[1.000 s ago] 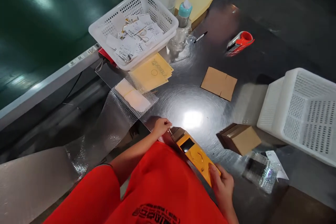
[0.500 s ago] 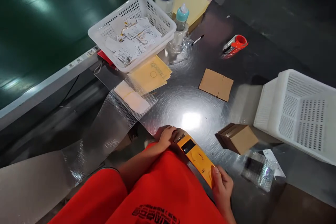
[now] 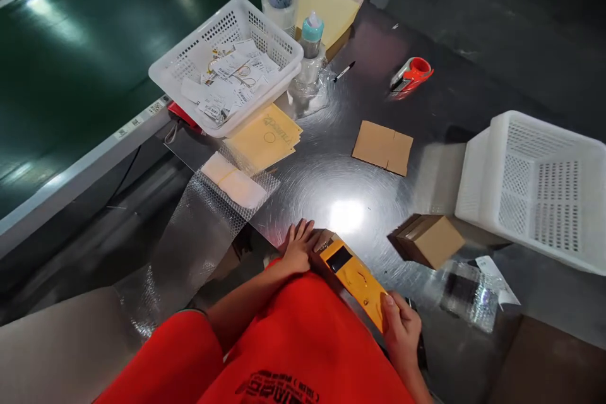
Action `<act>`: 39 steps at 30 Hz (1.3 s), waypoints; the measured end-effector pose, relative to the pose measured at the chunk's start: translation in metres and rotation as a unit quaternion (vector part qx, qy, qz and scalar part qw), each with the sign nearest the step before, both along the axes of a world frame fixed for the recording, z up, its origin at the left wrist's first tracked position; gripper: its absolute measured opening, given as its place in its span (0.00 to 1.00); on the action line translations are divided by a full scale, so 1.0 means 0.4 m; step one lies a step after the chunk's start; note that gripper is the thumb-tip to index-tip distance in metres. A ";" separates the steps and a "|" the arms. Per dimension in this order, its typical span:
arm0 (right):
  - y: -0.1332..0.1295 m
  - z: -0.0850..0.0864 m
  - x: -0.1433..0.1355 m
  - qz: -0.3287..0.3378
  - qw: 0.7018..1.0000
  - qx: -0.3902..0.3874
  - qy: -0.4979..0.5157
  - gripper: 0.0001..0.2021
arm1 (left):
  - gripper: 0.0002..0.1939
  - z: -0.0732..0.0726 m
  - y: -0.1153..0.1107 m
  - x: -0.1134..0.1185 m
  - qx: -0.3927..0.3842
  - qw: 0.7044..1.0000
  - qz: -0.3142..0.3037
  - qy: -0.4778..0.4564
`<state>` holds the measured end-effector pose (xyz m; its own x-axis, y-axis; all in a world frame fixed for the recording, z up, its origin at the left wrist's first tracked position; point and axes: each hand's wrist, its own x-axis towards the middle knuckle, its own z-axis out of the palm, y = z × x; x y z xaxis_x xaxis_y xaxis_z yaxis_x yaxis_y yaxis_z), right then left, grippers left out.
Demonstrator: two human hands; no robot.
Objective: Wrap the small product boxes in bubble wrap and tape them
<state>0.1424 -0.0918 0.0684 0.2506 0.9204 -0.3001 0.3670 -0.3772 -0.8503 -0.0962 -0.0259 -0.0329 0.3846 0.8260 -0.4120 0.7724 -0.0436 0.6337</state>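
Note:
My right hand (image 3: 401, 331) is closed round the lower end of a long, flat yellow object (image 3: 357, 284) with a dark window near its far end; its exact kind does not show. The yellow object slants across the front edge of the table, close to my red shirt. By its far end is a brown cardboard box (image 3: 323, 238), partly hidden behind it. My left hand (image 3: 298, 249) lies beside that box with its fingers spread and extended, apparently touching its side. A small black item (image 3: 422, 353) shows just behind my right hand.
A white basket (image 3: 158, 69) of labels stands at the back left. Bubble wrap (image 3: 189, 221) with a white bundle (image 3: 234, 184) hangs off the left edge. Flat cardboard (image 3: 383, 147), a small carton (image 3: 438, 241), a red tape dispenser (image 3: 414, 76) and white baskets (image 3: 497, 170) lie rightward.
My left hand's fingers have spread and straightened beside the cardboard box. My right hand still holds the yellow object in about the same place. The view has shifted slightly.

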 end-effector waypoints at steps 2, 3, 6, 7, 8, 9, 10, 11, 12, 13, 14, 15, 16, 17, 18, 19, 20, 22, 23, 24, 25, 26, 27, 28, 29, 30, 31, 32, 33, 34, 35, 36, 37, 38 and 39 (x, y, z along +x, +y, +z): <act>0.001 0.004 -0.001 0.004 1.000 -0.005 0.002 0.25 | 0.43 0.017 0.031 -0.006 0.010 1.000 -0.009 -0.013; 0.003 0.007 -0.003 0.005 1.000 -0.007 0.001 0.25 | 0.49 0.030 0.049 -0.009 0.008 0.999 -0.022 -0.037; 0.016 0.021 -0.014 0.010 1.000 -0.015 -0.008 0.25 | 0.62 0.075 0.107 -0.015 -0.002 0.985 -0.091 -0.148; 0.022 0.026 -0.019 0.013 1.000 -0.018 -0.013 0.25 | 0.60 0.087 0.124 -0.015 0.002 0.977 -0.120 -0.177; 0.029 0.030 -0.024 0.018 0.999 -0.021 -0.022 0.25 | 0.56 0.096 0.140 -0.014 0.009 0.969 -0.150 -0.194; 0.037 0.035 -0.028 0.025 0.999 -0.024 -0.031 0.26 | 0.51 0.102 0.154 -0.012 0.015 0.964 -0.176 -0.200; 0.045 0.039 -0.030 0.035 0.998 -0.028 -0.040 0.26 | 0.46 0.104 0.165 -0.010 0.021 0.960 -0.197 -0.197; 0.052 0.044 -0.028 0.051 0.997 -0.035 -0.048 0.27 | 0.44 0.103 0.173 -0.007 0.025 0.958 -0.213 -0.191; 0.056 0.048 -0.022 0.067 0.995 -0.044 -0.053 0.27 | 0.42 0.101 0.178 -0.005 0.026 0.957 -0.223 -0.185; 0.056 0.053 -0.010 0.081 0.993 -0.057 -0.056 0.26 | 0.43 0.097 0.180 -0.003 0.026 0.956 -0.228 -0.181; 0.052 0.058 0.007 0.090 0.991 -0.071 -0.062 0.26 | 0.43 0.092 0.180 -0.001 0.025 0.957 -0.228 -0.177; 0.043 0.061 0.028 0.093 0.990 -0.086 -0.070 0.25 | 0.44 0.088 0.178 0.000 0.021 0.959 -0.227 -0.171; 0.030 0.063 0.053 0.090 0.988 -0.098 -0.080 0.24 | 0.45 0.084 0.175 0.002 0.015 0.961 -0.222 -0.164; 0.013 0.063 0.079 0.086 0.986 -0.107 -0.090 0.24 | 0.46 0.082 0.172 0.002 0.007 0.964 -0.217 -0.154; -0.006 0.061 0.106 0.082 0.985 -0.114 -0.100 0.23 | 0.47 0.081 0.169 0.003 -0.002 0.966 -0.213 -0.144; -0.024 0.056 0.129 0.081 0.984 -0.119 -0.106 0.23 | 0.48 0.082 0.167 0.004 -0.011 0.968 -0.210 -0.136; -0.041 0.049 0.149 0.081 0.983 -0.122 -0.108 0.22 | 0.48 0.084 0.165 0.004 -0.019 0.969 -0.209 -0.129; -0.063 0.033 0.174 0.085 0.984 -0.122 -0.101 0.22 | 0.49 0.092 0.164 0.002 -0.029 0.971 -0.209 -0.114; -0.068 0.024 0.179 0.086 0.984 -0.119 -0.097 0.22 | 0.49 0.097 0.164 0.001 -0.029 0.971 -0.211 -0.106; -0.071 0.016 0.181 0.089 0.985 -0.115 -0.092 0.22 | 0.48 0.104 0.164 0.000 -0.027 0.972 -0.213 -0.098; -0.072 0.008 0.180 0.093 0.986 -0.111 -0.089 0.21 | 0.48 0.111 0.165 -0.001 -0.022 0.972 -0.217 -0.087; -0.072 0.002 0.179 0.096 0.986 -0.108 -0.087 0.21 | 0.47 0.120 0.165 0.000 -0.012 0.972 -0.222 -0.073; -0.071 -0.004 0.177 0.100 0.986 -0.106 -0.084 0.21 | 0.46 0.129 0.165 0.003 0.004 0.971 -0.231 -0.056; -0.071 -0.010 0.176 0.102 0.986 -0.106 -0.081 0.21 | 0.46 0.139 0.164 0.010 0.028 0.968 -0.247 -0.037; -0.071 -0.015 0.176 0.102 0.986 -0.106 -0.078 0.21 | 0.45 0.148 0.161 0.021 0.060 0.962 -0.267 -0.015; -0.072 -0.019 0.176 0.103 0.986 -0.105 -0.075 0.20 | 0.45 0.157 0.157 0.036 0.095 0.952 -0.292 0.006; -0.073 -0.022 0.177 0.103 0.987 -0.103 -0.073 0.20 | 0.46 0.165 0.151 0.056 0.127 0.938 -0.322 0.024; -0.073 -0.024 0.177 0.103 0.987 -0.100 -0.071 0.20 | 0.48 0.170 0.143 0.078 0.150 0.923 -0.352 0.041; -0.073 -0.024 0.177 0.104 0.988 -0.096 -0.068 0.20 | 0.50 0.174 0.135 0.102 0.162 0.910 -0.376 0.058; -0.072 -0.023 0.176 0.103 0.988 -0.092 -0.065 0.21 | 0.53 0.175 0.127 0.126 0.165 0.902 -0.392 0.076; -0.071 -0.022 0.174 0.102 0.989 -0.088 -0.064 0.21 | 0.54 0.176 0.120 0.147 0.161 0.897 -0.402 0.092; -0.070 -0.019 0.170 0.101 0.989 -0.084 -0.063 0.21 | 0.54 0.175 0.114 0.164 0.154 0.895 -0.405 0.104; -0.068 -0.017 0.166 0.098 0.990 -0.079 -0.063 0.21 | 0.53 0.174 0.110 0.177 0.148 0.898 -0.400 0.112; -0.066 -0.016 0.162 0.096 0.991 -0.073 -0.062 0.21 | 0.51 0.174 0.108 0.184 0.142 0.901 -0.393 0.116; -0.065 -0.016 0.158 0.096 0.991 -0.067 -0.059 0.21 | 0.49 0.174 0.107 0.187 0.138 0.904 -0.387 0.115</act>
